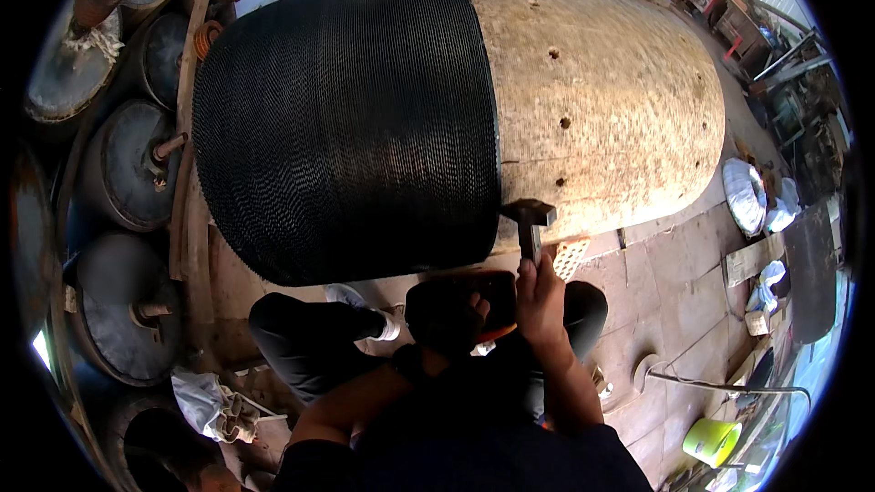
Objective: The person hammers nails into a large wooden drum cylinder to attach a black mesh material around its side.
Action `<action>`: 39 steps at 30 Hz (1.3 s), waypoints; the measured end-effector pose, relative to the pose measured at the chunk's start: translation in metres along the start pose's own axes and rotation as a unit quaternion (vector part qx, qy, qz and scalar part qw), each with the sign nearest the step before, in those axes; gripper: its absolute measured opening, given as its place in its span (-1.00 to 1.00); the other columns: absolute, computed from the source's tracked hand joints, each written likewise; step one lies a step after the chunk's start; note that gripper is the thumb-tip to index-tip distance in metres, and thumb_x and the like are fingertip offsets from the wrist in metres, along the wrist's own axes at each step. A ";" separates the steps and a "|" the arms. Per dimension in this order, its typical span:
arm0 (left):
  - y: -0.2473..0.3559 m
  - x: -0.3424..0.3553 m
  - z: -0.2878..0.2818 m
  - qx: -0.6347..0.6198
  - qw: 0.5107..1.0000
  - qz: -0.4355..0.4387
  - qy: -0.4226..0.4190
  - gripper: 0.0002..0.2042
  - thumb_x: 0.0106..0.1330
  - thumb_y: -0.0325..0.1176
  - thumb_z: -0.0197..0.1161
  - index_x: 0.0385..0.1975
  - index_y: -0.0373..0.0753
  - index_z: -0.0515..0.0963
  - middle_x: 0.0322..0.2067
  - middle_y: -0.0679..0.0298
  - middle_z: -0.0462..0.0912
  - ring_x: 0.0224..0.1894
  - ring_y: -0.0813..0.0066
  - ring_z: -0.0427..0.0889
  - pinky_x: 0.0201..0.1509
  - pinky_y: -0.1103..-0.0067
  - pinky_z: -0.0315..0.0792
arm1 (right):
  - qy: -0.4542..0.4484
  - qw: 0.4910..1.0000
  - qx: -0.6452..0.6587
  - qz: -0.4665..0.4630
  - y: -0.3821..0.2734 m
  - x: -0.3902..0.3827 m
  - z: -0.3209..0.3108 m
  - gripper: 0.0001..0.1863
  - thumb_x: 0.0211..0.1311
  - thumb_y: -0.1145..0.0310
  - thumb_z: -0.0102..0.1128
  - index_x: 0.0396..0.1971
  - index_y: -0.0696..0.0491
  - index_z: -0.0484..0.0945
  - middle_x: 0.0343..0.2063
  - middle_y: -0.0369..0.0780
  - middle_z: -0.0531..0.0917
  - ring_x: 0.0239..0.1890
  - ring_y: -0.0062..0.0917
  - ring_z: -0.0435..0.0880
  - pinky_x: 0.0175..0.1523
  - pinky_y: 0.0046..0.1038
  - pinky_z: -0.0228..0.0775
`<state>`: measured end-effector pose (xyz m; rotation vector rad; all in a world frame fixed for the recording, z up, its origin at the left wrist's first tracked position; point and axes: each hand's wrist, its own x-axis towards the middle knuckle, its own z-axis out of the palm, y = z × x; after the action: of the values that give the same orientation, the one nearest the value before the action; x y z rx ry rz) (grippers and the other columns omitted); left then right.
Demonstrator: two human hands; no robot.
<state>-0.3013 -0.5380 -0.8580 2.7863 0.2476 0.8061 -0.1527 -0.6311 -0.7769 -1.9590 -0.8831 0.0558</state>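
My right hand (541, 299) is wrapped round the handle of a hammer (530, 237). Its dark metal head is beside the edge of the black ridged covering (355, 128), close to the lower side of a large wooden drum (592, 100). Rows of small holes dot the drum's bare, pale half. My left hand (467, 321), in what looks like a dark fingerless glove, reaches into a dark tray (424, 292) at my lap. Its fingertips are drawn together; shadow hides whatever they hold.
Several dark round drums with shafts (137, 164) line the left side behind a wooden rail (187, 128). To the right are a white coil (745, 196), a bent metal rod (720, 384) and a lime-green bucket (712, 441). Tiled floor (638, 301) lies below.
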 end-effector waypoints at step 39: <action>-0.101 0.155 -0.127 0.165 0.932 0.140 0.291 -0.59 0.16 -0.53 0.38 0.06 -0.18 0.62 0.00 0.14 0.62 -0.06 0.16 0.66 -0.02 0.25 0.59 | 0.115 0.983 0.101 -0.099 -0.013 -0.018 -0.010 -0.83 0.41 0.52 -0.06 -0.18 0.28 0.50 -0.53 -0.05 0.63 -0.51 -0.28 0.68 -0.38 -0.32 0.47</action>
<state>-0.2505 -0.3842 -0.7024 2.8368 0.0840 1.8132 -0.1690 -0.6460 -0.7670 -1.6431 -0.8783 -0.1875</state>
